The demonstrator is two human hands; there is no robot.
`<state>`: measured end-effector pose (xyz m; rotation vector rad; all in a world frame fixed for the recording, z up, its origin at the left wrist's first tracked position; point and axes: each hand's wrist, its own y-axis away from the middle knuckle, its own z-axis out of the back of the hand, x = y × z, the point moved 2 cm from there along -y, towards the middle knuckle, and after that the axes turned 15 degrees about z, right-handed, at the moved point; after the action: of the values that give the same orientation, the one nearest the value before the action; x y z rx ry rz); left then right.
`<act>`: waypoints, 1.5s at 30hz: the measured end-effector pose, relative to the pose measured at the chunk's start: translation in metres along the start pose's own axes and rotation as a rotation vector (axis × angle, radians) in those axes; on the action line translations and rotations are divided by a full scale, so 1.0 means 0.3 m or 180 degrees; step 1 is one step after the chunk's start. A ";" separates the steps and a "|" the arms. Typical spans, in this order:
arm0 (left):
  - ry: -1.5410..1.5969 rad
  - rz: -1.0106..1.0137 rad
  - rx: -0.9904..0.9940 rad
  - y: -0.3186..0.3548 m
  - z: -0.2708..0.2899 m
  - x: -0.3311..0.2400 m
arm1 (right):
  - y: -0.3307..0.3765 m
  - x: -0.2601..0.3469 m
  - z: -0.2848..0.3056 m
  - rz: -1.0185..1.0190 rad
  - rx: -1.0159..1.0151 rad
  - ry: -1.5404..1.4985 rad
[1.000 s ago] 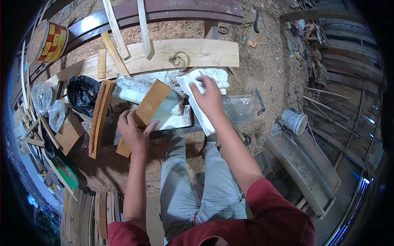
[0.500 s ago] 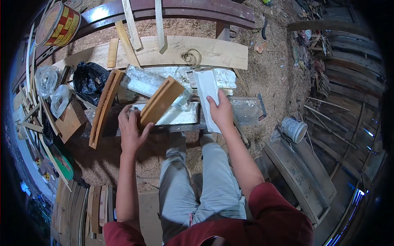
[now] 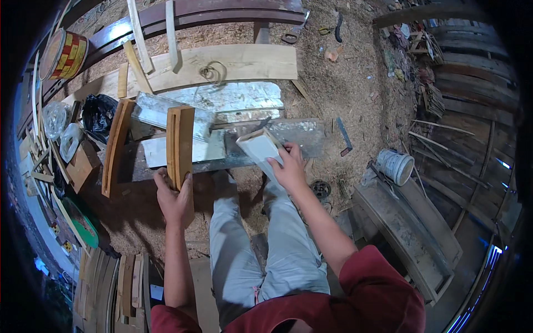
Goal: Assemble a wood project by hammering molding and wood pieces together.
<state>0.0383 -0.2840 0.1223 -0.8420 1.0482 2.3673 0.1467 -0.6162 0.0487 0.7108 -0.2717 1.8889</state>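
Note:
My left hand (image 3: 173,201) is closed round the lower end of a brown wooden block (image 3: 185,145) with a groove along its edge, which stands nearly upright in front of me. In my right hand (image 3: 290,171) is a short whitish board (image 3: 259,150), tilted, its bare wood end facing up and away. Left of the held block, a second grooved wooden piece (image 3: 117,145) leans against the work plank. Beneath both held pieces lie white-painted panels (image 3: 211,151) on a dark plank bench (image 3: 300,136).
Black (image 3: 99,117) and clear plastic bags (image 3: 55,119) sit at the left among wood offcuts. Beyond the bench lies a long pale board (image 3: 244,62). A handsaw (image 3: 294,32) rests on the shavings-covered ground. At right are a white bucket (image 3: 395,166) and a grey wooden trough (image 3: 408,238).
My left hand has turned the brown block from slanted to nearly upright and drawn it left. The whitish board has tipped over leftward in my right hand. My view has shifted right.

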 end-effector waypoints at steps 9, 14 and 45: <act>0.0649 0.0409 0.0073 0.171 -0.177 0.018 | 0.063 -0.030 -0.062 -0.0423 -0.0381 -0.0504; 0.0528 0.0409 0.0055 0.259 -0.189 0.018 | 0.021 -0.048 -0.003 -0.0383 -0.0616 -0.1222; -0.0937 -0.1153 0.1054 0.222 -0.590 -0.097 | -0.005 -0.251 0.604 0.0145 0.1257 -0.0998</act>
<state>0.0840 -0.4653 0.0818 -0.4935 1.0259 1.8773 0.2320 -0.7618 0.1487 1.2817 -0.1100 1.8901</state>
